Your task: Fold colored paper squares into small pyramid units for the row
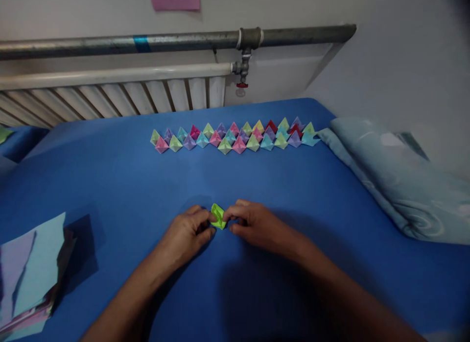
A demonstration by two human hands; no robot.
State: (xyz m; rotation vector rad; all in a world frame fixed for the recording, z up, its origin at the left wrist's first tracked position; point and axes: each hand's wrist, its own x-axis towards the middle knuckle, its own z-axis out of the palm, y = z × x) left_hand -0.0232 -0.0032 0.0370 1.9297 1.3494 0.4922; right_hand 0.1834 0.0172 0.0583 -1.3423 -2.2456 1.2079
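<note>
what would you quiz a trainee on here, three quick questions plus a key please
1. True or false: the lime-green folded paper is between the left hand and the right hand.
2. Multiple choice: what colour is the valve handle below the metal pipe?
a) yellow
b) red
c) green
3. Fill in the blank: of the two hands, the stack of coloured paper lies nearer the ____ one.

Key: 1 true; 2 b; 3 left
</note>
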